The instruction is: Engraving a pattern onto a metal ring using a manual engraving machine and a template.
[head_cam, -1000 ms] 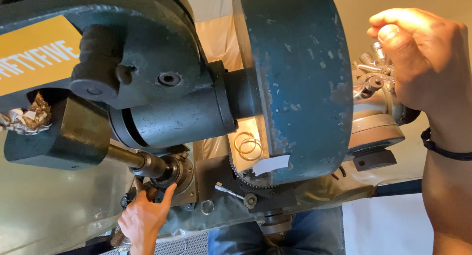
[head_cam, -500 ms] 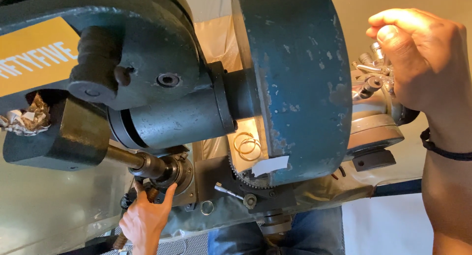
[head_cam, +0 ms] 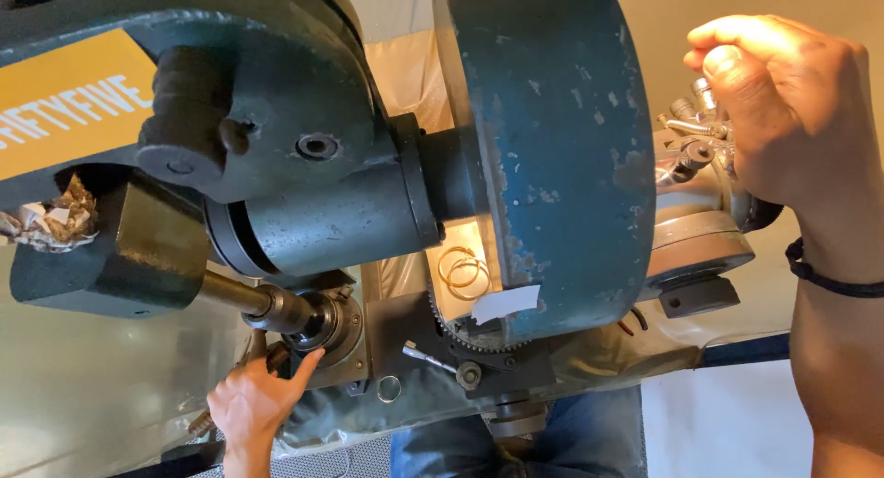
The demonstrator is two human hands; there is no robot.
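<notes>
A heavy blue-green machine (head_cam: 543, 156) fills the view, with a dark spindle and chuck (head_cam: 304, 317) pointing down at lower left. My left hand (head_cam: 253, 400) reaches up from below, its fingers spread and its thumb tip touching the fixture just under the chuck; whether it holds something beneath is hidden. At the upper right, my right hand (head_cam: 792, 110) is closed around a shiny metal lever handle (head_cam: 704, 100) on the machine's side. A black band (head_cam: 829, 275) sits on that wrist.
A toothed gear ring (head_cam: 460, 335) and wire rings (head_cam: 463, 269) lie under the big round housing. A yellow plate (head_cam: 64, 114) is at the upper left, with metal shavings (head_cam: 46, 215) below it. A grey round base (head_cam: 695, 243) sits at right, and blue trousers (head_cam: 589, 437) show below.
My left hand has shifted slightly to the left under the chuck. My right hand keeps its grip on the lever handle in nearly the same place.
</notes>
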